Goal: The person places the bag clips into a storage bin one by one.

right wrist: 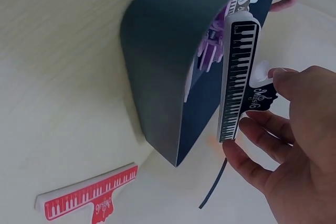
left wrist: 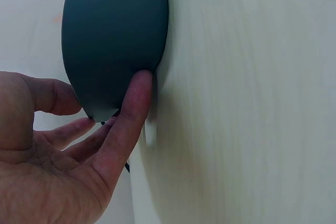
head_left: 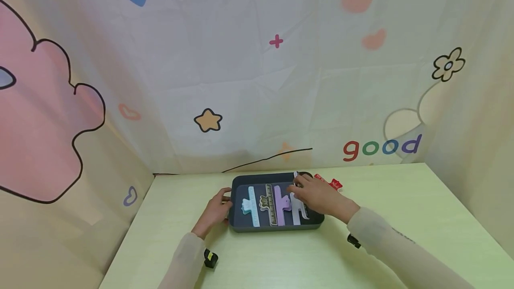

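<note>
In the right wrist view, my right hand (right wrist: 299, 129) grips a black-and-white piano-key clip (right wrist: 241, 69), with thumb and fingers around its handle and lower end. From the head view, the right hand (head_left: 317, 194) is over the right end of a dark grey tray (head_left: 277, 229). My left hand (head_left: 217, 211) touches the tray's left end; its thumb and extended fingers rest against the wall (left wrist: 115, 30) and edges. Lying in the tray are a light blue clip (head_left: 253, 206), a black-and-gold clip (head_left: 268, 204), a purple clip (head_left: 279, 206) and a white piece (head_left: 296, 211), partly covered.
A red piano-key clip (right wrist: 92, 192) lies on the table outside the tray, beyond the right hand; part of it (head_left: 335, 184) shows in the head view. A printed curtain (head_left: 249, 79) hangs behind the pale table (head_left: 261, 258), close to the tray's back side.
</note>
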